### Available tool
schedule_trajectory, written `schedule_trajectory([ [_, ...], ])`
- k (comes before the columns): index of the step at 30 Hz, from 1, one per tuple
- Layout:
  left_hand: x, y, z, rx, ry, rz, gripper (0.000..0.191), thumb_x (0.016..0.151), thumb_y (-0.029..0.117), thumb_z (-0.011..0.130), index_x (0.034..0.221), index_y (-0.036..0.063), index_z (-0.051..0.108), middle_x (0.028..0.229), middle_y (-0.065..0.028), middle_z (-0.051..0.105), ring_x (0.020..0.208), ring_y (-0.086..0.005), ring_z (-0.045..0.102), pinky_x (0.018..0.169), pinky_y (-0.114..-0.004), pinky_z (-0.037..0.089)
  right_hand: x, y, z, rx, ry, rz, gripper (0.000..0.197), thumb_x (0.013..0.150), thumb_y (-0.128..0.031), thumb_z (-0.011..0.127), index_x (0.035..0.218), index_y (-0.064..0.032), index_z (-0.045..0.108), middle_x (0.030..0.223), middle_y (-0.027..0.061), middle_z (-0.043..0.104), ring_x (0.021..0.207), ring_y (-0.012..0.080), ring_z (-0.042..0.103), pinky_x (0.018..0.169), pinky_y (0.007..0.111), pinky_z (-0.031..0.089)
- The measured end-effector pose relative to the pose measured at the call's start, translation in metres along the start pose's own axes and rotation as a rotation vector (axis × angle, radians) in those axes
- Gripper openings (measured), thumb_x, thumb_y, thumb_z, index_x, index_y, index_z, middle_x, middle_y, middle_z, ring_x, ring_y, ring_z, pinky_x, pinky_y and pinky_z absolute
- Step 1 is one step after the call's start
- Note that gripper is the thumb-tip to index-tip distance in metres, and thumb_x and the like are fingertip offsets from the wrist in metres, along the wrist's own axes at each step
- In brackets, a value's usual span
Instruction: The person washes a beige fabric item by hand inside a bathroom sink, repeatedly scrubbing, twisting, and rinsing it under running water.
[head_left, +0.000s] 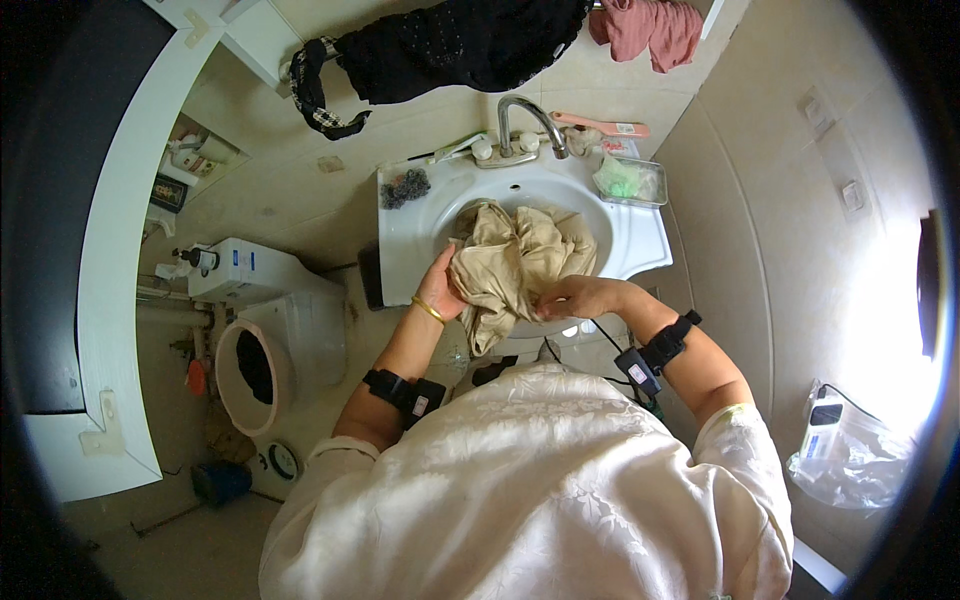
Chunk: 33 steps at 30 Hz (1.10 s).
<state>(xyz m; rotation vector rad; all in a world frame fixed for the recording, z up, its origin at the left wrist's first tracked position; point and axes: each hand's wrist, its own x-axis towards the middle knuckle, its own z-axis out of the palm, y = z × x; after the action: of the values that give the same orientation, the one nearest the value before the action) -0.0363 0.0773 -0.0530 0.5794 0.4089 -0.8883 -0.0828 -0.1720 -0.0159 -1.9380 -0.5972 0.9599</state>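
A wet-looking tan cloth garment (525, 251) lies bunched in the white washbasin (604, 225), with one fold hanging over the front rim. My left hand (441, 289), a gold bangle at its wrist, grips the garment's left side, thumb on top. At the front right, my right hand (581, 296) has its fingers curled on the cloth's lower edge; its fingertips are partly hidden. Above the basin curves a chrome faucet (525, 120), and no water shows at its spout.
A soap dish (652, 184) holds a green bar in mesh at the basin's right. Steel-wool scrubbers (405, 187) sit on the left ledge. A pink-handled brush (600, 124) lies behind the faucet. Black clothing (465, 49) hangs above. A pink bucket (251, 379) stands at left.
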Motion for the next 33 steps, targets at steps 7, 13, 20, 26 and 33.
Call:
schedule_trajectory([
  [7,0.01,-0.016,0.01,0.167,-0.208,-0.173,0.047,0.084,0.035,0.048,0.119,0.0037,0.046,0.112,-0.0094,0.055,0.099,-0.0232,0.055,0.089,-0.04,0.042,0.04,0.014,0.013,0.609,0.346,0.174,0.021,0.08,-0.021,0.062,0.087,-0.0012,0.056,0.067,-0.0008,0.051,0.059,0.0087,0.048,0.055,0.019,0.041],
  [13,-0.002,-0.01,0.002,0.034,-0.08,0.217,0.041,0.08,0.016,0.049,0.117,-0.0011,0.044,0.117,-0.0142,0.05,0.107,-0.0265,0.048,0.093,-0.04,0.037,0.014,-0.007,0.002,1.44,0.272,-0.219,0.02,0.088,-0.011,0.047,0.106,-0.0032,0.052,0.102,0.0062,0.058,0.093,0.0157,0.056,0.08,0.028,0.045],
  [20,-0.01,0.013,0.03,-0.008,-0.147,0.317,0.016,0.071,0.006,0.05,0.085,0.0032,0.057,0.08,-0.0082,0.059,0.084,-0.0219,0.054,0.083,-0.036,0.044,-0.012,-0.021,-0.004,1.234,0.149,-0.304,0.022,0.088,-0.013,0.048,0.108,-0.0049,0.052,0.101,0.0032,0.057,0.091,0.0129,0.054,0.083,0.028,0.042],
  [26,-0.037,0.053,0.092,0.09,-0.341,0.454,0.042,0.074,0.01,0.048,0.115,-0.0018,0.045,0.11,-0.0146,0.053,0.103,-0.0278,0.05,0.093,-0.041,0.037,-0.017,-0.046,-0.002,0.231,0.142,-0.27,0.049,0.079,-0.025,0.062,0.123,-0.0135,0.045,0.14,0.0136,0.016,0.127,0.0303,0.023,0.102,0.037,0.026],
  [33,-0.068,0.093,0.123,0.283,-0.229,0.68,0.04,0.078,0.017,0.046,0.111,-0.0052,0.046,0.111,-0.0156,0.052,0.102,-0.0281,0.05,0.09,-0.038,0.039,0.018,0.012,0.004,-0.233,0.42,0.434,0.088,0.063,-0.039,0.073,0.135,-0.0244,0.024,0.141,0.0194,-0.004,0.128,0.0443,0.004,0.104,0.046,0.018],
])
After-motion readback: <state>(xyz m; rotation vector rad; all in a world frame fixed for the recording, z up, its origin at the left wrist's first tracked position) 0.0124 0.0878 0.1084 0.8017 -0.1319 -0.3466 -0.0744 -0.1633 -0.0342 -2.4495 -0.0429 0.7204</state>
